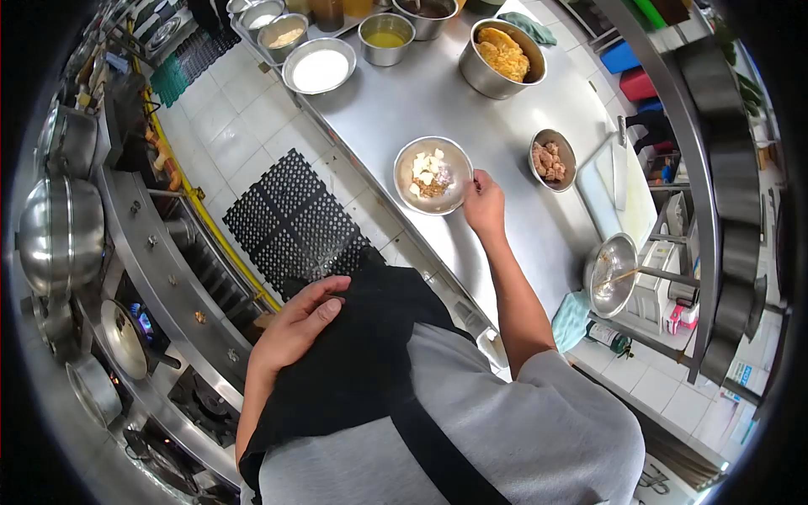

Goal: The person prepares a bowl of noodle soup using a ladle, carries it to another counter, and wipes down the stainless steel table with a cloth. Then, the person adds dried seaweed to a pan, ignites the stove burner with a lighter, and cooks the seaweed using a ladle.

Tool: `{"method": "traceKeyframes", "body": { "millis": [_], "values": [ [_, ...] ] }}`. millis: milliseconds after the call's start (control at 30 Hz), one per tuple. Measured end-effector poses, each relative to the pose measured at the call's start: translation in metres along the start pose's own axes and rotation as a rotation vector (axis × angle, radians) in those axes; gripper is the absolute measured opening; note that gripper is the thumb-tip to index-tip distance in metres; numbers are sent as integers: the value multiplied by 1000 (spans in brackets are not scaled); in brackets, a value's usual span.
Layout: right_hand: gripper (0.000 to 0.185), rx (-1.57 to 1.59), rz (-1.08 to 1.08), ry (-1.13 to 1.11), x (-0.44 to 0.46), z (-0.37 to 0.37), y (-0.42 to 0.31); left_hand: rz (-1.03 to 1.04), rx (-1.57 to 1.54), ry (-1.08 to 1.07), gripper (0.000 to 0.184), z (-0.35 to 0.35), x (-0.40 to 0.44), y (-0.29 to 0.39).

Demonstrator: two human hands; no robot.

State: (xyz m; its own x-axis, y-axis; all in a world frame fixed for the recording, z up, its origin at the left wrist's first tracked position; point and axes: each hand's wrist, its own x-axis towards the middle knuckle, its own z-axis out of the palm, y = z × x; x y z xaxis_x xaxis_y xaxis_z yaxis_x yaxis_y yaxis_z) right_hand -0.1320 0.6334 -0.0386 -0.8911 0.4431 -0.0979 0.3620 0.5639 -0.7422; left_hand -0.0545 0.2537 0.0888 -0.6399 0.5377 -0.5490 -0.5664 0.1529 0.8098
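Note:
My right hand (486, 202) pinches the right rim of a small steel bowl (404, 160) on the steel counter (379, 109). In that bowl lie pale chunks (429, 167), with brown and pinkish chopped bits beside them. My left hand (305, 321) rests against the black apron (353, 362), its fingers loosely spread and nothing seen in it. Right of the held bowl stands a bowl of raw-looking meat pieces (550, 160). Farther back is a deep steel pot with yellow-orange food (502, 55).
Left behind are a bowl of white contents (320, 71) and a pot of yellow liquid (386, 39). A knife (620, 172) lies on a cutting board (640, 202) at right. A stove with a lit flame and a pan (124, 341) stands at left; a black mat (295, 215) covers some floor.

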Motion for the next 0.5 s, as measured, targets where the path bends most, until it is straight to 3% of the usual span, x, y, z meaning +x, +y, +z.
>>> {"method": "traceKeyframes", "body": {
  "millis": [100,333,433,500],
  "values": [
    [33,99,83,-15,7,8,28,-56,-44,3,47,8,2,-6],
    [51,133,-58,76,28,-28,23,-80,-81,106,47,14,-10,-51],
    [45,-50,-159,-51,24,-37,-23,-53,-36,183,47,17,-22,-59],
    [37,-4,-229,-243,23,-29,-40,69,-35,212,48,18,-25,-89]
  ]
}}
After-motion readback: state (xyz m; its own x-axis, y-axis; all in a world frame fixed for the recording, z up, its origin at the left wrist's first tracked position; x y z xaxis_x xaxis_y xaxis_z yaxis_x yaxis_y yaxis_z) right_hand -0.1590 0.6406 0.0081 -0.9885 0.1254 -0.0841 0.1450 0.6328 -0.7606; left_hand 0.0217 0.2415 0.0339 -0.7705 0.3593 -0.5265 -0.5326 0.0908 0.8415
